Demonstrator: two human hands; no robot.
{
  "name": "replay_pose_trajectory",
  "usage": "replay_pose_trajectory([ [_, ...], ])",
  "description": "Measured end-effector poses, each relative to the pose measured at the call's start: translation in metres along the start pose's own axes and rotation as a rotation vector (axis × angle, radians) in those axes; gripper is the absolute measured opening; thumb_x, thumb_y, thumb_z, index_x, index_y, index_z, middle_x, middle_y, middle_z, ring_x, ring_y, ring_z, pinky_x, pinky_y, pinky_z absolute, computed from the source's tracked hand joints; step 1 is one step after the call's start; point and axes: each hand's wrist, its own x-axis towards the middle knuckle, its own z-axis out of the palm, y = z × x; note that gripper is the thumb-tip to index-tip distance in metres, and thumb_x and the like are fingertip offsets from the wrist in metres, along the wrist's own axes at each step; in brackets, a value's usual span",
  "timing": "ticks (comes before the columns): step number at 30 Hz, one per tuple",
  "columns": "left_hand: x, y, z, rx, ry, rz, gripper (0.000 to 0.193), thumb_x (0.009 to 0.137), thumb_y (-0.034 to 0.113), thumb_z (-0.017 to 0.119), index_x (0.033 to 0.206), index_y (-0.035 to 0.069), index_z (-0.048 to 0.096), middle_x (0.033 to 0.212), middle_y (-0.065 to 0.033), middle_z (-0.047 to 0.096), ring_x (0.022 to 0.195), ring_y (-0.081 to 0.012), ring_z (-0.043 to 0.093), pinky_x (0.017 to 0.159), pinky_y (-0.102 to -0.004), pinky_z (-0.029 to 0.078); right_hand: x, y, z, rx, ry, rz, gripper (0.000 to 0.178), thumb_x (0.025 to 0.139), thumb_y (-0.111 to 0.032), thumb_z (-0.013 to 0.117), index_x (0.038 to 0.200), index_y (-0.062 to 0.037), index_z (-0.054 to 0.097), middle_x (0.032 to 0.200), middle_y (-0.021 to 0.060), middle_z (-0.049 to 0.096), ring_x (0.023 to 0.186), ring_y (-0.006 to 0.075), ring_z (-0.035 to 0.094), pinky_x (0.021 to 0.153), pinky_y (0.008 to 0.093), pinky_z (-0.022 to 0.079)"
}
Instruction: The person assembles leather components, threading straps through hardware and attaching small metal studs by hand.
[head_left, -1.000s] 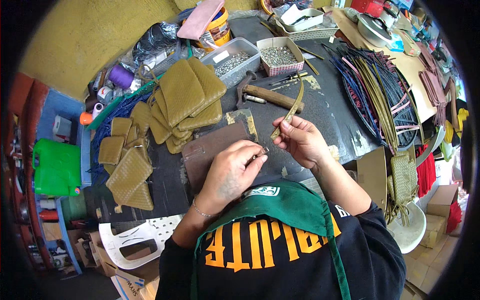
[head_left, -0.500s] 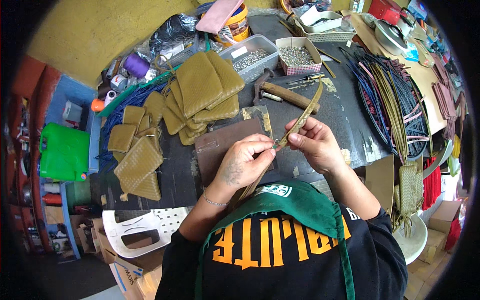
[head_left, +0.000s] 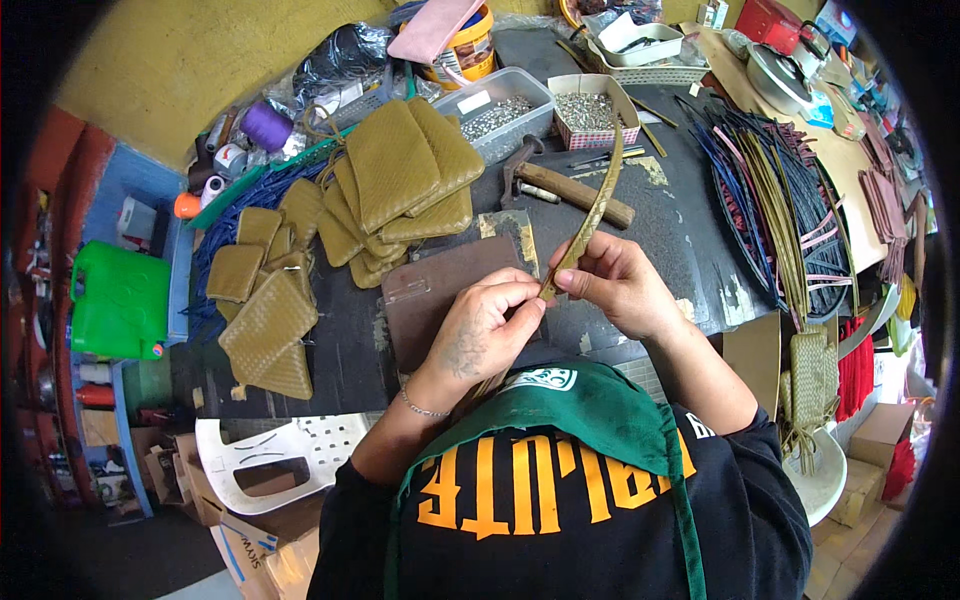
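A narrow woven olive-green strap rises from my fingers and curves away toward the back of the table. My right hand pinches it between thumb and fingers a little above its near end. At that near end my left hand is closed, thumb and fingertips together, close against the right fingertips. What lies under the left fingertips is mostly hidden. Beyond my hands a wooden-handled hammer rests on the table. A brown flat board lies partly under my left hand.
Woven olive pouches are piled at the left. A clear bin and a checked box hold small metal pieces at the back. A tray of bundled straps sits on the right. A white plastic chair stands at the near left.
The strap has swung more upright, its far tip shifting left and away from me. A small metal wire piece by my left fingertips no longer shows. Both hands are drawn closer together.
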Motion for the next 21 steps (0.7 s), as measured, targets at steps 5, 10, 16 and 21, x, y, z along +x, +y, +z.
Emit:
replay_pose_trajectory([
  [5,0.004,-0.006,0.001,0.040,-0.003,0.055,0.011,0.079,0.003,0.051,0.086,-0.003,0.058,0.082,-0.0083,0.057,0.072,-0.0118,0.055,0.064,-0.0220,0.043,0.005,-0.002,-0.004,-0.090,0.017,0.000,0.017,0.079,-0.002,0.054,0.095,0.0014,0.050,0.081,0.0025,0.056,0.074,0.0076,0.052,0.068,0.0218,0.043],
  [10,-0.002,-0.007,0.001,-0.182,0.074,-0.117,0.015,0.081,0.009,0.054,0.090,-0.003,0.053,0.075,-0.0035,0.057,0.070,-0.0056,0.050,0.060,-0.0199,0.043,0.005,-0.008,0.004,-0.359,0.033,-0.007,0.015,0.077,-0.004,0.058,0.091,0.0004,0.053,0.080,0.0013,0.056,0.074,0.0062,0.050,0.066,0.0199,0.042],
  [16,0.001,-0.007,0.004,0.022,0.170,0.143,0.010,0.077,0.008,0.056,0.077,0.000,0.052,0.067,-0.0093,0.051,0.060,-0.0189,0.050,0.054,-0.0291,0.040,0.004,-0.003,-0.002,-0.548,0.067,-0.101,0.019,0.074,-0.008,0.062,0.090,-0.0003,0.056,0.075,0.0058,0.059,0.070,0.0095,0.055,0.061,0.0237,0.044],
  [21,-0.003,-0.013,0.005,-0.230,0.220,0.105,0.006,0.079,0.003,0.054,0.076,-0.002,0.051,0.072,-0.0048,0.053,0.066,-0.0104,0.052,0.056,-0.0231,0.041,0.055,-0.039,-0.048,-0.873,-0.283,-0.151,0.017,0.070,-0.009,0.065,0.084,-0.0010,0.060,0.073,0.0073,0.060,0.067,0.0148,0.056,0.059,0.0264,0.044],
])
